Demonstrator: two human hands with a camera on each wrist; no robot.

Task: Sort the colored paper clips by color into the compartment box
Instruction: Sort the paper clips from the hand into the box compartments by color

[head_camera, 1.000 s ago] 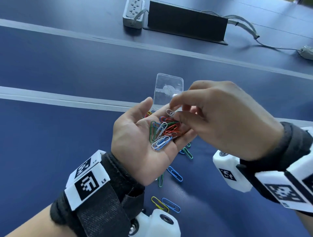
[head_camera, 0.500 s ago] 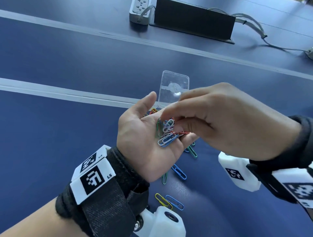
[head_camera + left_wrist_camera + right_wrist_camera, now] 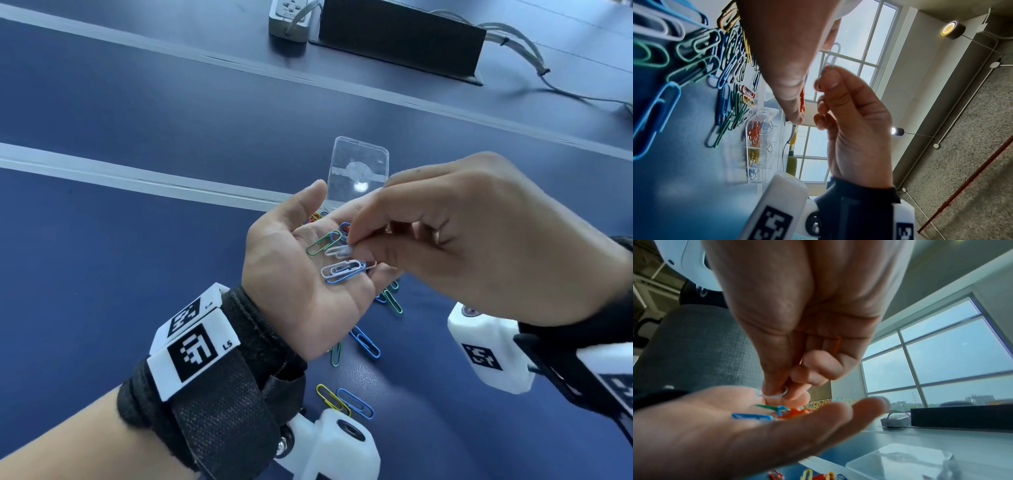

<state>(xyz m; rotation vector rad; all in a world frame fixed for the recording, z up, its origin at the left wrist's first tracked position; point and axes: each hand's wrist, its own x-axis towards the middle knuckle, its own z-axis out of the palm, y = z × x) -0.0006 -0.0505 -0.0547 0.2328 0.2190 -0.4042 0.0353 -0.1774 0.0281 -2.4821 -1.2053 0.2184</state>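
Observation:
My left hand (image 3: 305, 253) lies palm up above the table and carries a green clip (image 3: 322, 242), a white and blue pair (image 3: 342, 270) and some red ones, mostly hidden. My right hand (image 3: 353, 249) hovers over that palm, its thumb and forefinger pinching a white paper clip (image 3: 338, 251), also visible in the left wrist view as the white clip (image 3: 830, 56). Something orange-red (image 3: 835, 345) is tucked in its curled fingers. The clear compartment box (image 3: 758, 146) stands on the table holding red, yellow and blue clips in separate cells. Its open lid (image 3: 358, 171) shows past my fingers.
Loose clips lie on the blue table below my hands: green (image 3: 393, 301), blue (image 3: 365, 342), and yellow beside blue (image 3: 342, 401). More loose clips (image 3: 729, 68) are heaped near the box. A power strip (image 3: 289, 17) and a black bar (image 3: 400, 41) with cables sit at the far edge.
My right hand's fingertips slid toward the middle of the left palm and now pinch a white clip. The clips on the palm have spread apart. Both hands sit slightly lower in view.

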